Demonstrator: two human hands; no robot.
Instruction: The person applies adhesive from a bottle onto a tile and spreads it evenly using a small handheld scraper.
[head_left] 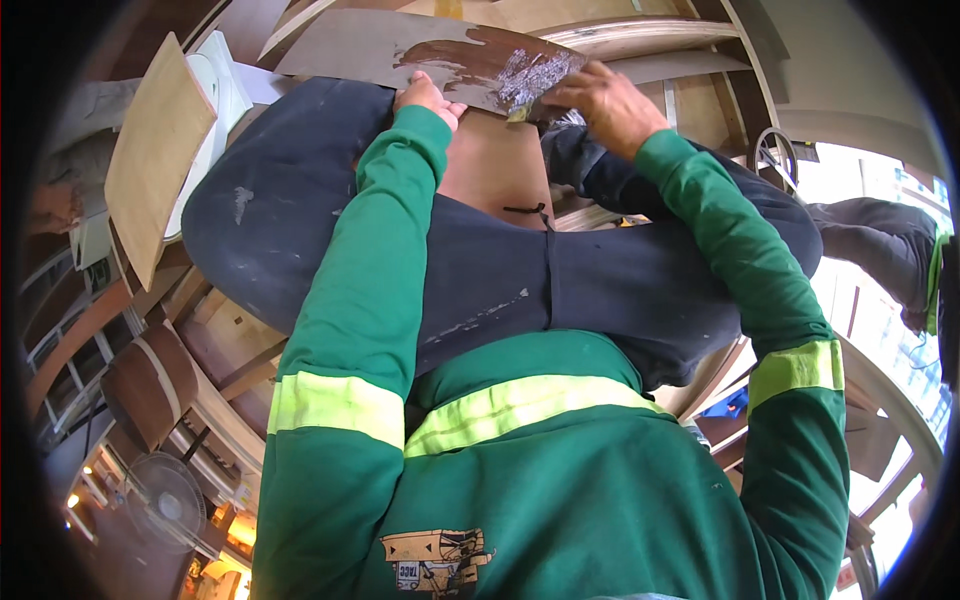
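A long, thin grey-brown board (350, 50) lies across the top of the view above my crossed legs in dark trousers (620, 280). Its right part carries brown patches and a whitish, streaky smear (530, 75). My left hand (428, 98) grips the board's lower edge, thumb up on its face. My right hand (605, 105) is bent at the board's right part, closed on a small yellowish tool (519, 114), mostly hidden by the fingers and too small to identify for certain. A tan panel (490, 165) lies between my legs.
A pale wooden board (155, 160) stands beside a white piece at the left, near another person's hand (55, 205). Another person's grey-clad leg (870, 245) is at the right. Wooden framing (620, 30) is behind the board. A fan (165, 500) and curved wooden pieces are lower left.
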